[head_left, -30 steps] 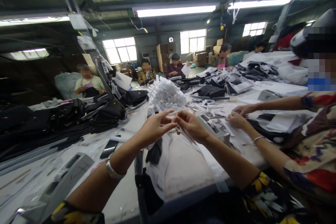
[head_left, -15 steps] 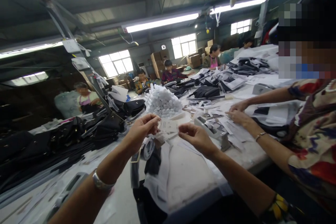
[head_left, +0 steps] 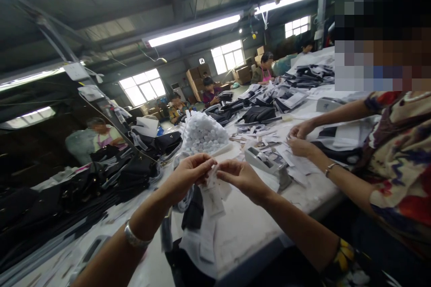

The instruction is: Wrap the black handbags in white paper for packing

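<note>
My left hand (head_left: 193,169), fingers pinched, is at the top of a white hang tag (head_left: 213,202). Close against it, my right hand (head_left: 239,177) also pinches at the tag's upper end, where its string seems to be. The tag dangles below the fingertips over the table; its exact fastening is too small to make out. Under the hands lies a black bag (head_left: 192,215) with white wrapping (head_left: 198,251) on it, partly hidden by my left hand and the tag.
Beyond my hands is a heap of white rolls (head_left: 205,132). A tape dispenser (head_left: 264,161) stands right of them, near scattered paper strips (head_left: 257,136). Black bags (head_left: 111,179) are piled at left. On the right, a co-worker's hands (head_left: 299,139) work at the table (head_left: 242,237).
My hands have come together from either side of the tag. The tag, held level between them before, now hangs down. The view has shifted slightly to the right.
</note>
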The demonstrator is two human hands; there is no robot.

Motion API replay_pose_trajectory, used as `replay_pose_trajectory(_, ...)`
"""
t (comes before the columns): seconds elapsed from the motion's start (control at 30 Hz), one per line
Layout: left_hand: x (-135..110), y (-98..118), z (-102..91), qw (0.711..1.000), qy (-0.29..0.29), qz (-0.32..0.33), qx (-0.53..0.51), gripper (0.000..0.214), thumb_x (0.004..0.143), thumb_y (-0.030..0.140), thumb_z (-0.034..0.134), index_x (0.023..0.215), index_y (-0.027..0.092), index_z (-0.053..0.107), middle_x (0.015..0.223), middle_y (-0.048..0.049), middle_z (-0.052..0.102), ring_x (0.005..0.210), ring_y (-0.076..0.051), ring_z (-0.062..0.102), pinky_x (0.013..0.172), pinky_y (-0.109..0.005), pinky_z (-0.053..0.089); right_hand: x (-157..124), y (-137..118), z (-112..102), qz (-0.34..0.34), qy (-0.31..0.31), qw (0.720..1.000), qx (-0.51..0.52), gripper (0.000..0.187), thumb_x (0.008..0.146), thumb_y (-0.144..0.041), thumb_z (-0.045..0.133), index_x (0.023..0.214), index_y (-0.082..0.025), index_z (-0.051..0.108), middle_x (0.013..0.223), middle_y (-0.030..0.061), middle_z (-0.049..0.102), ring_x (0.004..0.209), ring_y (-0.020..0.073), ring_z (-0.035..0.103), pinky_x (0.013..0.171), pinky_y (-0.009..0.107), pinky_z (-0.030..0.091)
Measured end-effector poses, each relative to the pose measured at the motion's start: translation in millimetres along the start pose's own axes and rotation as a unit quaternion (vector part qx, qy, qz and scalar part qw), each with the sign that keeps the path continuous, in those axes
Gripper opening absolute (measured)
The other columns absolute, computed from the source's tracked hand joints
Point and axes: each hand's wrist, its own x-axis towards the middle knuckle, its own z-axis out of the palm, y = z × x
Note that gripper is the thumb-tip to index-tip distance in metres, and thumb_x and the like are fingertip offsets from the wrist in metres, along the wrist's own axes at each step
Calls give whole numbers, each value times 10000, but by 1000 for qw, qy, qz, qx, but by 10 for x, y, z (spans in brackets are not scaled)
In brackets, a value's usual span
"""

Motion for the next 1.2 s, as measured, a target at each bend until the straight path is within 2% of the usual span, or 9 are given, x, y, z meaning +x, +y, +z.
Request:
replay_pose_trajectory(0.13,40,-70,-25,996,56,36,62,480,825,518,673,1171,188,635,916,-51,656,721,-141,599,634,-263,511,-15,-78,-90,-16,55,997,-48,287,789,-413,774,937,-172,730,874,39,723,797,169,664,769,299,522)
replay_pose_trajectory(0.23,60,-86,-6,986,96,81,110,398,817,509,683,1065,198,691,1223,-118,639,1121,-243,594,879,-347,526,-16,-135,-156,-36,79,992,-95,362,823,-387,740,1131,-204,691,799,2,678,688,136,631,645,252,496)
replay_pose_trajectory(0.3,62,-81,40,982,92,97,132,343,791,517,706,927,204,732,1306,-120,613,1250,-287,529,932,-372,514,-17,-163,-180,-53,87,986,-132,439,838,-370,725,1244,-230,637,791,-9,664,652,128,616,599,240,479)
replay_pose_trajectory(0.47,49,-61,165,986,38,76,146,405,730,548,754,947,205,763,1208,-114,688,1143,-313,613,889,-401,548,-34,-208,-193,-79,93,979,-162,459,846,-355,716,1281,-248,615,816,-2,690,685,143,627,620,249,483)
replay_pose_trajectory(0.57,36,-56,195,992,-34,53,110,373,790,530,714,962,201,754,1042,-75,743,1032,-275,663,915,-390,528,-35,-207,-200,-51,89,991,-88,463,828,-365,735,1254,-221,624,811,-2,689,688,138,623,611,242,476)
replay_pose_trajectory(0.67,23,-66,234,995,-80,39,47,357,797,482,732,1003,190,742,1067,-66,743,1058,-267,661,978,-391,492,-29,-186,-208,-10,89,996,-9,490,800,-380,764,1235,-204,626,811,-3,679,649,123,604,579,233,468)
replay_pose_trajectory(0.83,35,-115,329,998,1,48,40,428,692,447,827,996,175,699,1076,-79,724,990,-264,690,887,-397,556,-25,-147,-206,31,82,994,65,473,775,-364,795,1201,-214,652,838,6,695,723,139,634,629,236,503)
replay_pose_trajectory(0.97,58,-158,334,988,35,111,104,440,683,433,838,990,176,655,1022,-70,694,986,-240,673,855,-378,579,-35,-151,-219,90,78,982,148,424,758,-316,812,1149,-222,676,977,31,718,803,151,663,673,249,552)
replay_pose_trajectory(1.2,74,-214,322,979,39,150,133,305,785,428,761,1009,225,719,1144,-57,694,1076,-225,642,927,-351,552,-57,-159,-246,158,82,954,240,191,825,-202,743,1015,-180,738,858,6,687,532,37,535,561,152,535)
